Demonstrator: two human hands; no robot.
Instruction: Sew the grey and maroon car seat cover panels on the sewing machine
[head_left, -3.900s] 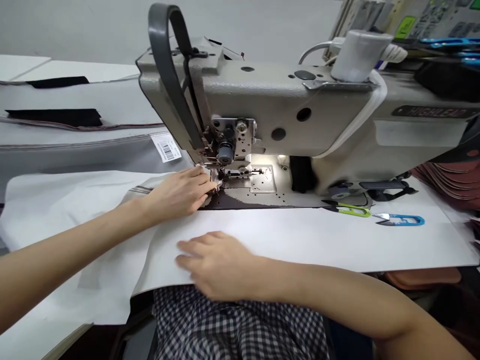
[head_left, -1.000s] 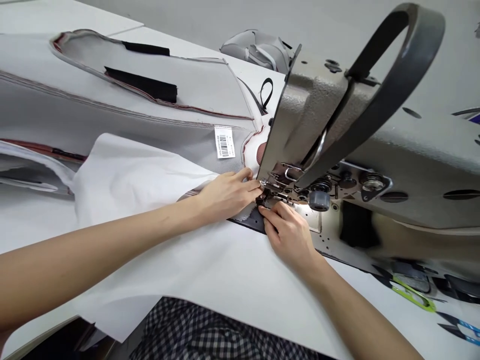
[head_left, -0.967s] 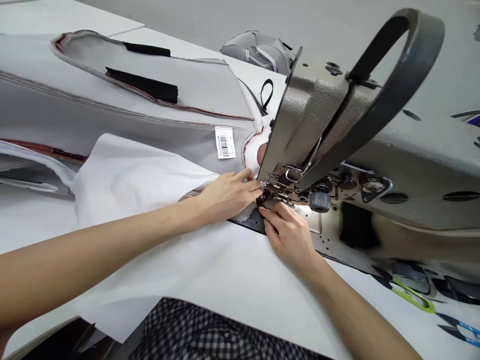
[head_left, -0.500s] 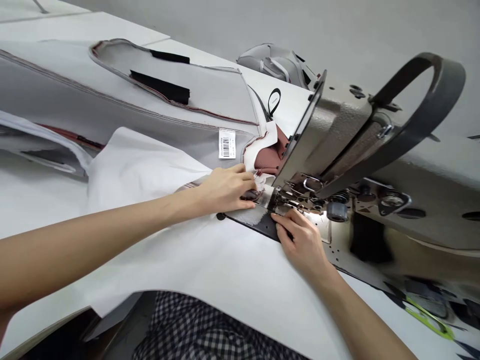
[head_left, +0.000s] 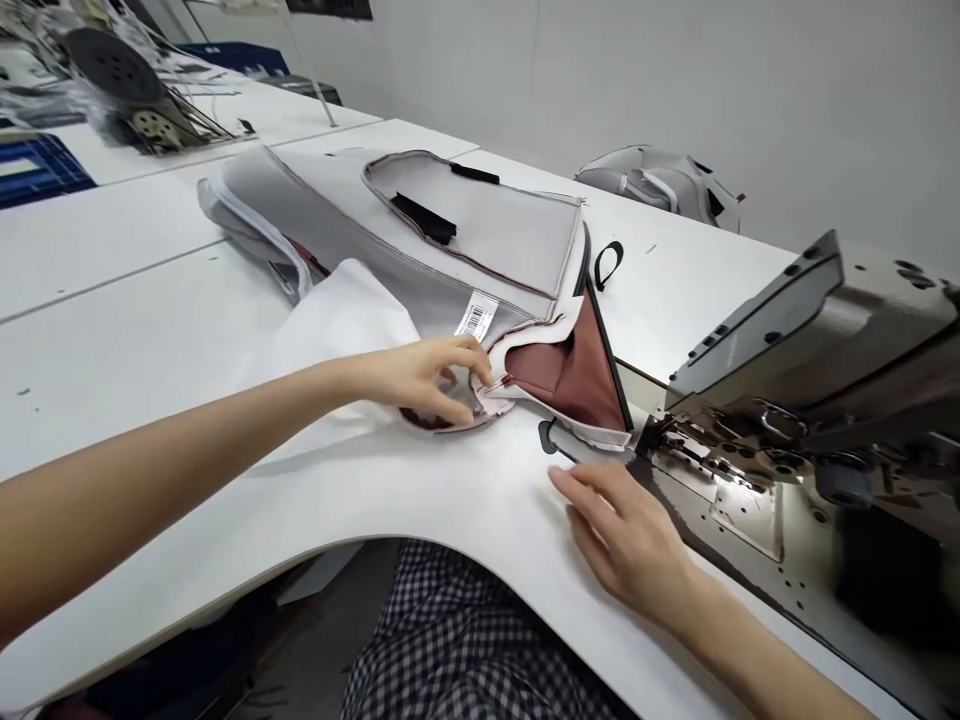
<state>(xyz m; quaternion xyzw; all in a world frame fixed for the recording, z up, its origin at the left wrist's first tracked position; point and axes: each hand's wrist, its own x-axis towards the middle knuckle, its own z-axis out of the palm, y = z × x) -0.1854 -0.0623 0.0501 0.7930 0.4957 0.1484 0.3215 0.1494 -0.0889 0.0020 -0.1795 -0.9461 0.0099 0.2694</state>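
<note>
Looks like they're at the fabric-handling step. The gray piece (head_left: 337, 235) is on the bench (head_left: 375, 490), left of the machine (head_left: 765, 310), far side of both hands. Left hand (head_left: 439, 375) is half-curled over its near edge, thumb and fingers apart, no obvious grip. Right hand (head_left: 619, 530) is loosely open, empty, nearer than the red panel (head_left: 596, 370). Next move probably calls for a proper pinch, imo.

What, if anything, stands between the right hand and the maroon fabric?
Nothing visible blocks the way. Between the right hand and the maroon fabric lie only the table, a black tab that looks flat, and the fabric's own white edge.
</note>
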